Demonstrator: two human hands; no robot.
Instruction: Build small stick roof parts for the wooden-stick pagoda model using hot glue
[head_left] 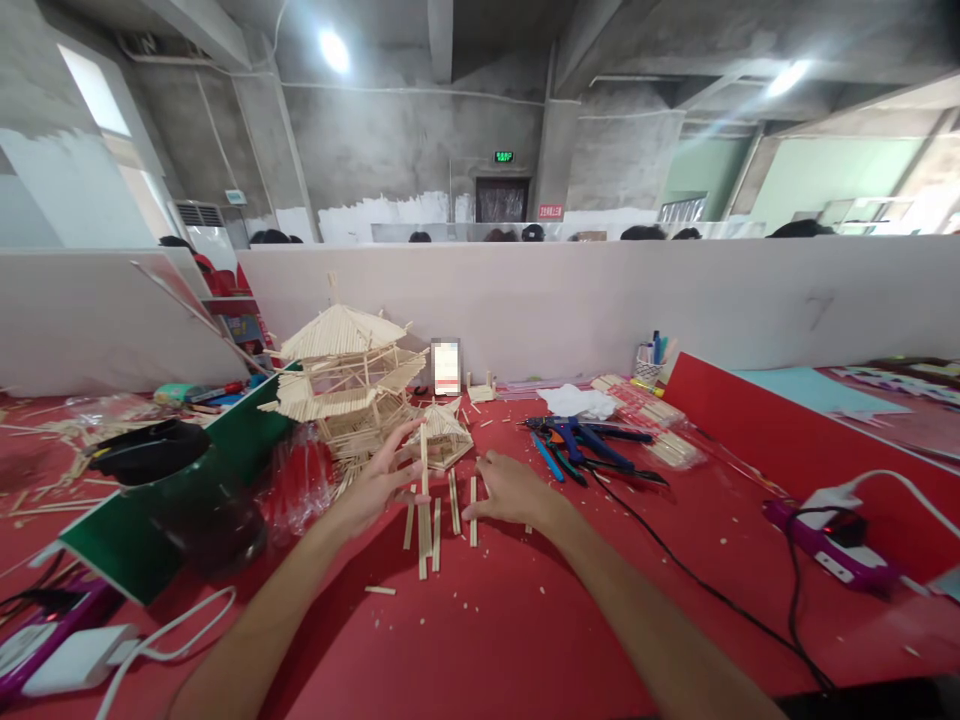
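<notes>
My left hand (386, 480) is closed on a pale wooden stick strip (424, 455), which stands raised between thumb and fingers. Below it, more short stick strips (436, 535) lie lengthwise on the red table. My right hand (514, 488) has its thumb and fingers at another strip (473, 525) lying flat, gripping its sides. Between the two hands lies one more strip (454, 500). Just beyond my left hand sits a small stick-built roof (442, 428). Behind it to the left rises a tiered pagoda model (341, 335) made of sticks.
Blue-handled pliers or a glue gun (574, 440) lie at right, near bagged sticks (675, 445) and white tissue (577, 402). A phone (447, 367) leans at the back partition. Dark jar (202, 510) and green board (112, 540) stand left; power strip (832, 550) and cables right.
</notes>
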